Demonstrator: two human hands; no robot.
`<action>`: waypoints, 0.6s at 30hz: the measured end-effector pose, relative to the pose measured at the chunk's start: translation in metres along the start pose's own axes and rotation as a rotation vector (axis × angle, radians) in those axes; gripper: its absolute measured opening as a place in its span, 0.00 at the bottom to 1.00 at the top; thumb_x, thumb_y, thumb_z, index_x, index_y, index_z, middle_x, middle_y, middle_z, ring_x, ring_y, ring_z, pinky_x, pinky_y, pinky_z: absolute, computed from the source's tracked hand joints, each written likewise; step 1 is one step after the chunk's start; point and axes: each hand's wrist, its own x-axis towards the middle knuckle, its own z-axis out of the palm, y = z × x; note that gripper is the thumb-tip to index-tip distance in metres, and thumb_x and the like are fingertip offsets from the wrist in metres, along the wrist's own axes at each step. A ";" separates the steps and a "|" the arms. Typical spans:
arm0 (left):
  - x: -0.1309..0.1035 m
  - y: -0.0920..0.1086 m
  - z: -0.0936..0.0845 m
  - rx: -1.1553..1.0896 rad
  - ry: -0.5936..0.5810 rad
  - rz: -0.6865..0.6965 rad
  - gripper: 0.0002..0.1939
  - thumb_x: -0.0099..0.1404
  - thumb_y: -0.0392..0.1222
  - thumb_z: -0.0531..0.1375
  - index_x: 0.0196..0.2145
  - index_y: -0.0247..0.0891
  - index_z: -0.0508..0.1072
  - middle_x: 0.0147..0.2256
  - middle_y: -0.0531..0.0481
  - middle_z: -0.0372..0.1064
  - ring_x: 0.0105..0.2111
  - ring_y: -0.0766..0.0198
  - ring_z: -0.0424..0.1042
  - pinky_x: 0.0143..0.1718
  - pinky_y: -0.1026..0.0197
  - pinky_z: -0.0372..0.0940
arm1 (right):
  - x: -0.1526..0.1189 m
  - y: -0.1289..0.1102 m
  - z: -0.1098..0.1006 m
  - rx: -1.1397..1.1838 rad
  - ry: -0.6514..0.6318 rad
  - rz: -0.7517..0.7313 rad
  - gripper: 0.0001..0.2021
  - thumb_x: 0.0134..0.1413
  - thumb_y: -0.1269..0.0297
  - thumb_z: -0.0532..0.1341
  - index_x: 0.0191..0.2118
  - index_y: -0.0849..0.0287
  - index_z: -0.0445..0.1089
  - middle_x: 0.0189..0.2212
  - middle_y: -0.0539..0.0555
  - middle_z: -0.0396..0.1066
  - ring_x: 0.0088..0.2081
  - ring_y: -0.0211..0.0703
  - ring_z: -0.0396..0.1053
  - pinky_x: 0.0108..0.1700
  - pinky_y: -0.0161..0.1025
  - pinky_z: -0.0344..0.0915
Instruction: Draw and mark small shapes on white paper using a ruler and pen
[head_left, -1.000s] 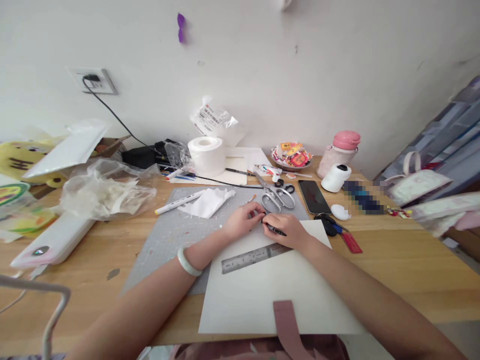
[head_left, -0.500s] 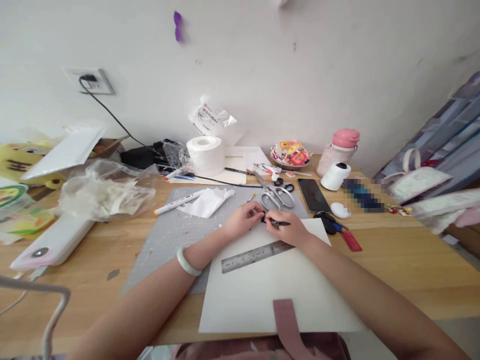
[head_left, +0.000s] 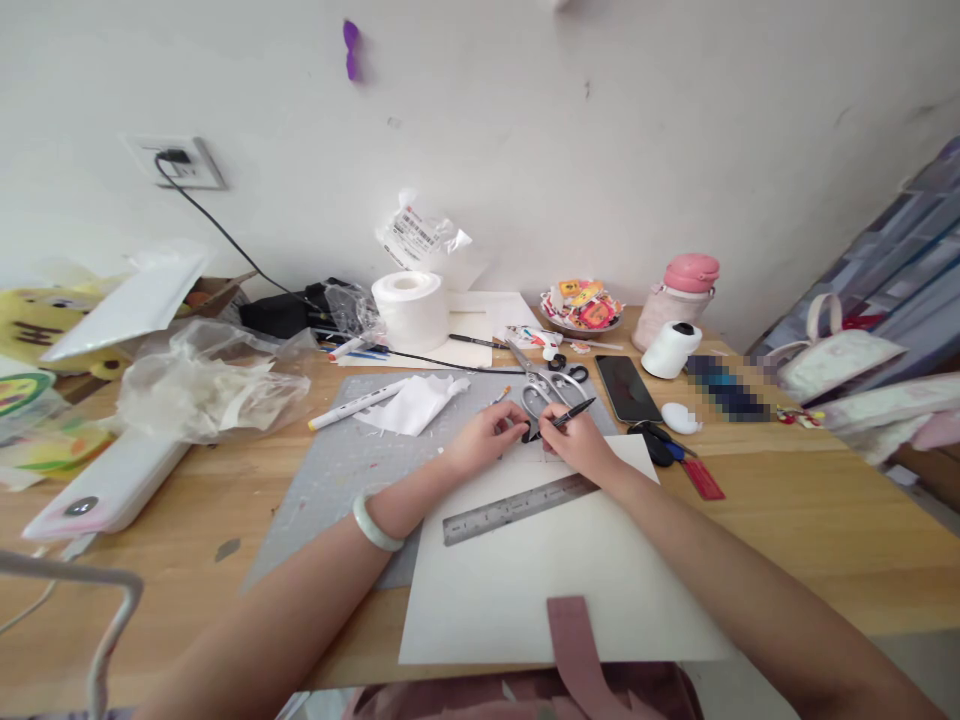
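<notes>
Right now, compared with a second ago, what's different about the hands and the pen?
The right hand has shifted slightly right. Its pen has swung: the far end slanted toward the person and now points away, to the right. Nothing was visibly picked up or let go. The left hand, small black thing at its fingertips, ruler and paper stayed put.

A white roll (head_left: pixel 409 312) stands upright towards the back of the table (head_left: pixel 787 510). Behind the roll rises a clear wrapper (head_left: pixel 416 236) with a printed label. Left of the roll are a crumpled clear bag (head_left: pixel 214 385) and, farther off, a yellow plush toy (head_left: pixel 37 325). Right of it are a bowl (head_left: pixel 576 331) of colourful packets (head_left: pixel 589 304), a pink-lidded bottle (head_left: pixel 679 300), a white spool (head_left: pixel 671 351) and a dark phone (head_left: pixel 628 389). In front of it lies a crumpled white tissue (head_left: pixel 424 405).
</notes>
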 end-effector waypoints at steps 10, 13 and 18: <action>0.000 0.003 0.000 -0.010 0.009 -0.024 0.09 0.59 0.43 0.53 0.33 0.37 0.68 0.27 0.54 0.65 0.23 0.70 0.59 0.27 0.67 0.58 | 0.000 -0.001 0.000 -0.006 0.030 0.004 0.06 0.50 0.63 0.52 0.26 0.57 0.61 0.14 0.45 0.63 0.18 0.36 0.62 0.23 0.33 0.58; -0.001 0.004 0.000 -0.009 0.011 -0.014 0.09 0.59 0.43 0.53 0.33 0.37 0.68 0.27 0.54 0.65 0.23 0.70 0.58 0.27 0.67 0.58 | 0.000 -0.001 0.000 0.006 0.031 0.016 0.06 0.50 0.62 0.52 0.26 0.57 0.61 0.14 0.46 0.63 0.18 0.36 0.63 0.23 0.33 0.58; -0.001 0.003 0.000 -0.009 0.011 -0.010 0.08 0.59 0.43 0.53 0.33 0.37 0.68 0.27 0.54 0.65 0.23 0.70 0.58 0.27 0.67 0.58 | 0.000 0.000 0.001 0.021 0.030 0.023 0.07 0.51 0.62 0.52 0.27 0.57 0.61 0.14 0.46 0.63 0.18 0.36 0.63 0.23 0.33 0.58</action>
